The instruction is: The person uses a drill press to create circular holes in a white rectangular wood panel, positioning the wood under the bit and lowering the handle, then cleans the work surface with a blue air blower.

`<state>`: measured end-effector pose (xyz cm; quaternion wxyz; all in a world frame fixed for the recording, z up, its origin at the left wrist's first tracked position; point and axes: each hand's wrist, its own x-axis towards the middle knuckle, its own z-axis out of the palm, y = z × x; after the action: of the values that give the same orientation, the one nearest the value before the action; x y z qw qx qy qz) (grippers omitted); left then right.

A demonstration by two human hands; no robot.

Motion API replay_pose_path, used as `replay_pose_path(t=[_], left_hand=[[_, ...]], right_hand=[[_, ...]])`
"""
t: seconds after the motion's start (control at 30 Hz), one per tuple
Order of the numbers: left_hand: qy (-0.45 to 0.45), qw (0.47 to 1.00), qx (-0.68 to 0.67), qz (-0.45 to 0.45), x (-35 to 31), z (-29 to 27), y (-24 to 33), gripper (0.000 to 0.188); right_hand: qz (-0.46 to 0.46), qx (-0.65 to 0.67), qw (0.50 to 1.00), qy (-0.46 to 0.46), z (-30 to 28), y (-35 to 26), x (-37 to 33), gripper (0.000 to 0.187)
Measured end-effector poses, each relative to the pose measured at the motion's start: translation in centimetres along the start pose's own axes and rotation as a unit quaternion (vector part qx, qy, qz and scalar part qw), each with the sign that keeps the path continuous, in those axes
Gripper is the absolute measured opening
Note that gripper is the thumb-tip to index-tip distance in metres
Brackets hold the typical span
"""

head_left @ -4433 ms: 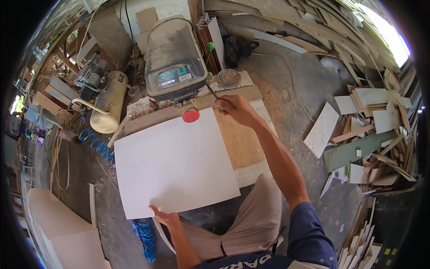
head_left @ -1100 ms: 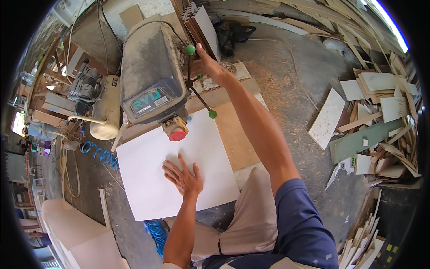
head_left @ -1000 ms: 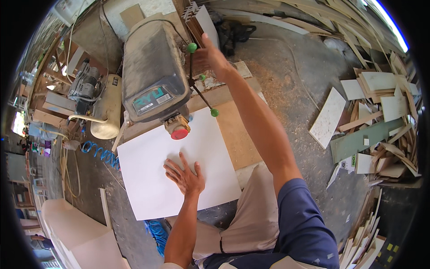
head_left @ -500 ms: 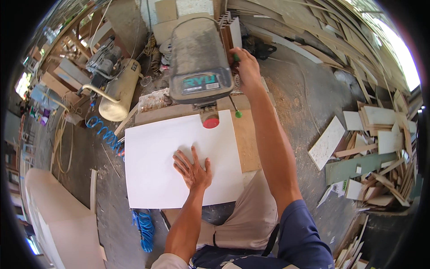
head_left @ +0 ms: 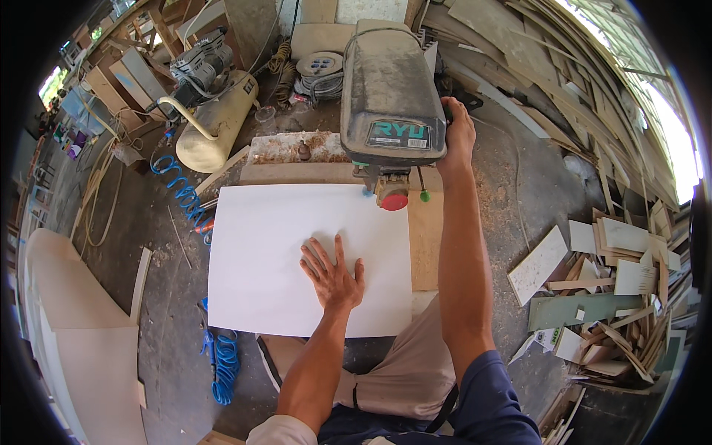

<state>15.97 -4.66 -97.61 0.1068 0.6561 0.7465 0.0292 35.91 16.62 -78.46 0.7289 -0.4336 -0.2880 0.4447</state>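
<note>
A plain white rectangular board lies flat beneath the head of a dusty dark drill press. My left hand rests palm down on the board, fingers spread and holding nothing. My right hand is at the right side of the machine head, its fingers curled around a feed lever largely hidden by the hand and housing. Another lever, ending in a green knob, hangs below the head. The red round end under the head overlaps the board's far right corner. The drill bit cannot be made out.
A tan air compressor and a coiled blue hose are at the far left. Another blue coil lies near the board's left front. Wood offcuts pile up on the right; long planks lean behind. A curved pale panel stands left.
My right hand has come nearer me along the machine's side, and the green-knobbed lever has shifted. My left hand stays flat on the board. The view has shifted, placing the machine farther right.
</note>
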Motion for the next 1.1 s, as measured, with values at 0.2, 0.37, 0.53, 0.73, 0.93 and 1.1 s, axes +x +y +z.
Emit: replay_pose_path(t=[0.2, 0.37, 0.53, 0.73, 0.93, 1.1], left_hand=[[-0.018, 1.0, -0.004, -0.004, 0.07, -0.29, 0.28, 0.076], [-0.008, 1.0, -0.003, -0.001, 0.03, -0.11, 0.2, 0.076], [-0.004, 1.0, -0.007, 0.001, -0.07, -0.08, 0.26, 0.076], [0.007, 1.0, -0.011, 0.004, -0.16, 0.15, 0.15, 0.076], [0.008, 1.0, -0.003, 0.005, -0.12, 0.0, 0.14, 0.076], [0.005, 1.0, -0.01, 0.005, -0.1, 0.09, 0.15, 0.076]], right_hand=[[-0.009, -0.007, 1.0, 0.009, -0.19, 0.13, 0.15, 0.019], [-0.015, -0.012, 1.0, -0.002, -0.25, 0.31, 0.09, 0.019], [-0.044, -0.02, 0.999, -0.002, -0.46, 0.42, 0.13, 0.019], [-0.047, 0.003, 0.999, -0.002, -0.28, 0.58, -0.13, 0.019], [-0.044, 0.01, 0.999, 0.003, -0.28, 0.61, -0.17, 0.018], [-0.047, 0.0, 0.999, 0.002, -0.25, 0.53, -0.42, 0.019]])
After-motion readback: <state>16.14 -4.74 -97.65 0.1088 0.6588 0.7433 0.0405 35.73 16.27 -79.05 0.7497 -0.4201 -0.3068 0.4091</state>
